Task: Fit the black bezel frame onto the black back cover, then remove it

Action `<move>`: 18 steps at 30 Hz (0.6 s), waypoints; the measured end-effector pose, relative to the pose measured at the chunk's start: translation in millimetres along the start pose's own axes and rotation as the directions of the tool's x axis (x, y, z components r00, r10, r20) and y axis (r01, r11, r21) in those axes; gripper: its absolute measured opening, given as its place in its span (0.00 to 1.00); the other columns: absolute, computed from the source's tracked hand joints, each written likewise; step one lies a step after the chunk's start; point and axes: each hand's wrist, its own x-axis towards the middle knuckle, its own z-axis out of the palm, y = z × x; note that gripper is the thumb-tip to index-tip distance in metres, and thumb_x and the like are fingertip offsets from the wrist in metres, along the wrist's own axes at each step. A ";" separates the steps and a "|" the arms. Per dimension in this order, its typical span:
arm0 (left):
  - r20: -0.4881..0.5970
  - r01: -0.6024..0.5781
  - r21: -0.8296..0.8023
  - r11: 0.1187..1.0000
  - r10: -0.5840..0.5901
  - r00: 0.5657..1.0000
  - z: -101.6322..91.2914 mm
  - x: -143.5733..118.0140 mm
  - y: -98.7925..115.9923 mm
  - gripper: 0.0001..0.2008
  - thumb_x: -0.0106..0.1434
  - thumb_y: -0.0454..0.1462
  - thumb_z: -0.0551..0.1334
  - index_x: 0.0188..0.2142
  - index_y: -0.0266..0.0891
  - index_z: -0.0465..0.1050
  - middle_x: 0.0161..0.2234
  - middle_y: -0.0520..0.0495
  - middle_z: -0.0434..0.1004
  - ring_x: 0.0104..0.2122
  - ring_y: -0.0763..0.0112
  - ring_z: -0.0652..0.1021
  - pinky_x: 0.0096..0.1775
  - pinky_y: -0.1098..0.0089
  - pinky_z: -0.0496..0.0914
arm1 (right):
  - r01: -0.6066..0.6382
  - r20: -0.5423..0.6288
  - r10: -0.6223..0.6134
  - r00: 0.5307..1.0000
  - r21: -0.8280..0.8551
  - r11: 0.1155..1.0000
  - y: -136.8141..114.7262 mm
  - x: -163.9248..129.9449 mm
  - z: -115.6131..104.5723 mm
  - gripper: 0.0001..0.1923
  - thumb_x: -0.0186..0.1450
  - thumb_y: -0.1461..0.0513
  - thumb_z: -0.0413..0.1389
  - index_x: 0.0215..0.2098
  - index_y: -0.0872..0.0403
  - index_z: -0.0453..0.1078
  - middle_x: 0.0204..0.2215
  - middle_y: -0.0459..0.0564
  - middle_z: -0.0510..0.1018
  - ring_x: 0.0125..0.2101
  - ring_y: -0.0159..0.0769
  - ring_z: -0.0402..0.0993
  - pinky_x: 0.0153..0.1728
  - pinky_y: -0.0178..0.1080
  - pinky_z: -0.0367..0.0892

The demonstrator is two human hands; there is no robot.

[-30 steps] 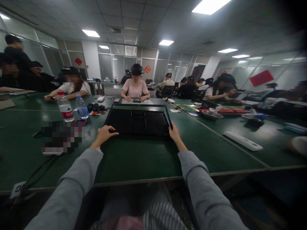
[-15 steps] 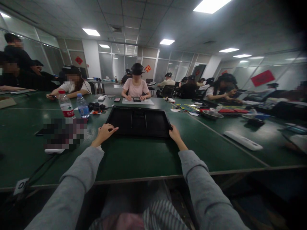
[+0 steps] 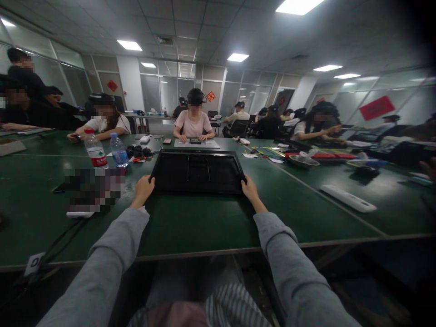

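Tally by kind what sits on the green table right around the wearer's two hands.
Black flat panel, gripped at its near corners by left hand and right hand: 1
Plastic water bottles: 2
White elongated device: 1
Total: 4

Illumination comes from recessed ceiling panels (image 3: 298,5), which read as blown-out white rectangles. The overall level is dim and the colours are muted. The green table (image 3: 190,222) carries soft pale reflections beyond the fingers (image 3: 148,180) of the left hand (image 3: 143,190); shadows beside the fingers are weak and diffuse. Wide-angle distortion bends ceiling lines and stretches the sleeves below the hands. Heavy vignetting darkens the right corners. Distant figures are soft, and several areas are pixelated.
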 end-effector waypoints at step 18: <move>0.027 0.068 -0.047 0.997 -0.067 0.997 -5.2 -5.2 2.1 0.21 0.71 0.45 0.59 0.55 0.36 0.81 0.53 0.36 0.84 0.54 0.53 0.82 0.54 0.62 0.72 | -0.037 0.043 0.034 0.998 0.081 0.996 1.6 3.4 -4.7 0.24 0.61 0.63 0.55 0.55 0.54 0.76 0.50 0.58 0.83 0.55 0.51 0.78 0.64 0.60 0.66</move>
